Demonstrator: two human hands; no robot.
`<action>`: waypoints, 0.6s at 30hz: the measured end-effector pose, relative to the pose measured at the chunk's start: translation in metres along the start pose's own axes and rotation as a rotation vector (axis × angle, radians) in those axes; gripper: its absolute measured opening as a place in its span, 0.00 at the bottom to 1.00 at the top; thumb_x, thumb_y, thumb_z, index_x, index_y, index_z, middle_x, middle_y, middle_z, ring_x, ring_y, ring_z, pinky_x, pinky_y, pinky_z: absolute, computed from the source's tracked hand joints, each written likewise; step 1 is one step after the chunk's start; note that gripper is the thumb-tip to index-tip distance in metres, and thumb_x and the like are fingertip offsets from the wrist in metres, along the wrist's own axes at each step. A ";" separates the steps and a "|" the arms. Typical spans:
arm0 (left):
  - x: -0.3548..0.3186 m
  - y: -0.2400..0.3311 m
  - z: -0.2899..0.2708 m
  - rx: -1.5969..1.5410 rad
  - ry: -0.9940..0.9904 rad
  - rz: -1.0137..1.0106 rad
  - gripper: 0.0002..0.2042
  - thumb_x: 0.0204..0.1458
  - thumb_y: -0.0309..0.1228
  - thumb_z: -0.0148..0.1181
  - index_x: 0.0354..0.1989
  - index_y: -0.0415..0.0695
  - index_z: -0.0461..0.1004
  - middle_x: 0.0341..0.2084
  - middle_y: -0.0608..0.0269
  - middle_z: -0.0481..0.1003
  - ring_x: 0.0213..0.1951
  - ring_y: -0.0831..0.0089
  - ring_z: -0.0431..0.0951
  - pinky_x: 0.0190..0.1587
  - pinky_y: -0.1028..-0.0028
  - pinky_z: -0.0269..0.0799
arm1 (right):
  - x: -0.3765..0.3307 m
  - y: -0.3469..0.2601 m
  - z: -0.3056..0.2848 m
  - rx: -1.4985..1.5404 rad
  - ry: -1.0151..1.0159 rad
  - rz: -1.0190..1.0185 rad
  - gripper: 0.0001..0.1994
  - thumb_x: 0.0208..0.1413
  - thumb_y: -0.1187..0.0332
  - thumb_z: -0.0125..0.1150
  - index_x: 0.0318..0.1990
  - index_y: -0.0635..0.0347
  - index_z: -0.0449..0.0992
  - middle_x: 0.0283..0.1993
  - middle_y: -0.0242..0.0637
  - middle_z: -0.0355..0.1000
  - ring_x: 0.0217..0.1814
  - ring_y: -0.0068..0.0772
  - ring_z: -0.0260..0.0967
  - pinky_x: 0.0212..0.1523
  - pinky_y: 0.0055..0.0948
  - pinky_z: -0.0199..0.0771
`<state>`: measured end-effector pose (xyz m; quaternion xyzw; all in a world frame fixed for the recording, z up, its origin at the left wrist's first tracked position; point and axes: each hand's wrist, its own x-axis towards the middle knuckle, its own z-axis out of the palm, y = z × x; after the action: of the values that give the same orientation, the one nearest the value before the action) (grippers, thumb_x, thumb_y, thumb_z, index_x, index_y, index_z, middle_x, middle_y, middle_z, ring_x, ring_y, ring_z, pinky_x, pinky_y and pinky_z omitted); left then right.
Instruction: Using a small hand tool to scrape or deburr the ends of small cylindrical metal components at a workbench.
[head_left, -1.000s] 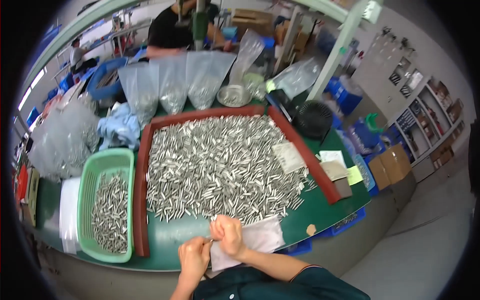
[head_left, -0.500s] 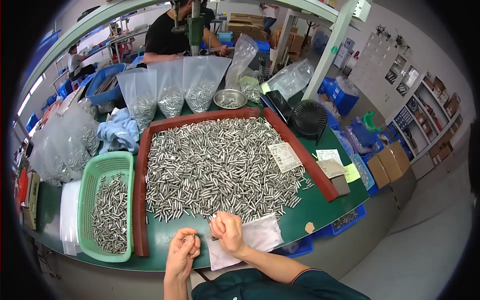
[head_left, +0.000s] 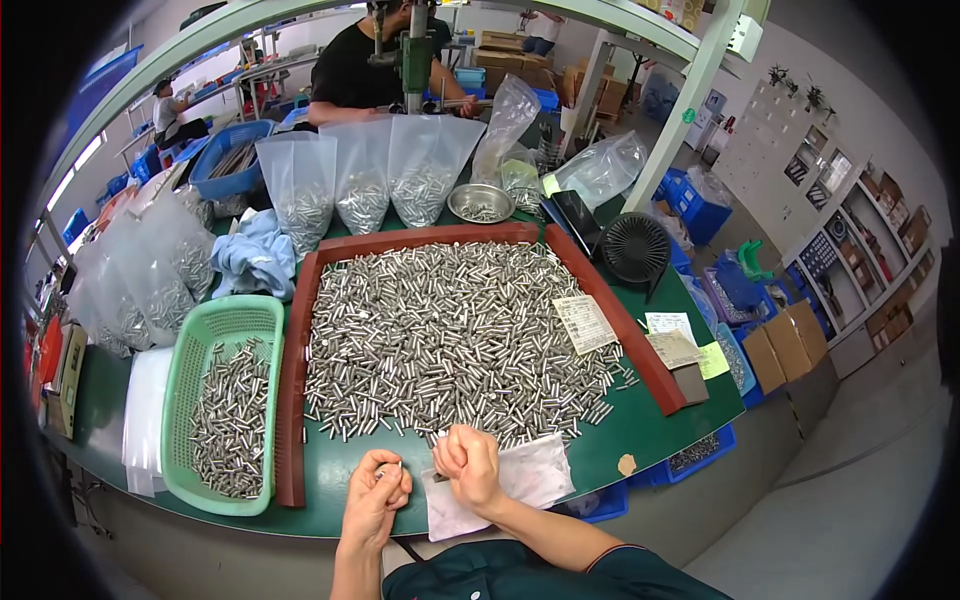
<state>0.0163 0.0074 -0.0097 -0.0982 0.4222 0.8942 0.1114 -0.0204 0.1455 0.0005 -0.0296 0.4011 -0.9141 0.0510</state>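
My left hand [head_left: 378, 497] is closed in a pinch near the table's front edge, with a small metal pin [head_left: 400, 464] at its fingertips. Just to its right, my right hand [head_left: 470, 468] is curled into a fist, thumb side up. Bits of metal pins show at the fist's edge; most of what it holds is hidden. Under and beside that fist lies a whitish, stained cloth [head_left: 535, 474]. Directly beyond both hands spreads a wide heap of short silvery metal pins [head_left: 440, 340], bounded by dark red rails [head_left: 292, 400] at the left, back and right.
Left of the rail stands a green basket [head_left: 176, 420] partly filled with pins. Behind the heap are clear bags of pins [head_left: 420, 185], a metal bowl [head_left: 482, 189] and a blue cloth [head_left: 253, 256]. A black fan [head_left: 636, 248] and paper slips [head_left: 585, 322] are at right. A person works beyond.
The whole view has shifted slightly, so the scene sits a little farther right. Both hands keep nearly the same place and closed pose; a pin tip now shows at my left fingertips.
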 end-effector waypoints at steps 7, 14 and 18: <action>0.002 0.000 -0.002 -0.016 -0.051 -0.009 0.06 0.51 0.23 0.49 0.36 0.43 0.62 0.19 0.60 0.67 0.16 0.84 0.55 0.18 0.85 0.49 | 0.001 -0.001 0.000 0.005 -0.006 0.012 0.19 0.56 0.65 0.34 0.12 0.55 0.51 0.08 0.26 0.45 0.10 0.18 0.36 0.13 0.21 0.39; 0.001 0.007 -0.005 -0.208 0.014 -0.002 0.05 0.52 0.28 0.43 0.35 0.43 0.63 0.24 0.53 0.69 0.20 0.77 0.60 0.22 0.79 0.56 | 0.001 0.001 -0.001 0.011 0.005 0.017 0.19 0.56 0.66 0.34 0.12 0.54 0.51 0.08 0.26 0.45 0.10 0.18 0.36 0.12 0.21 0.39; 0.008 0.014 0.000 -0.118 0.059 0.006 0.09 0.53 0.32 0.43 0.23 0.43 0.64 0.20 0.60 0.66 0.19 0.78 0.60 0.21 0.80 0.56 | 0.001 -0.001 -0.002 0.018 0.008 0.021 0.18 0.55 0.66 0.34 0.12 0.55 0.51 0.08 0.27 0.45 0.10 0.18 0.36 0.12 0.21 0.39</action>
<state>0.0049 -0.0004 -0.0009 -0.1298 0.3721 0.9147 0.0901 -0.0212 0.1473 -0.0003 -0.0212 0.3932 -0.9173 0.0595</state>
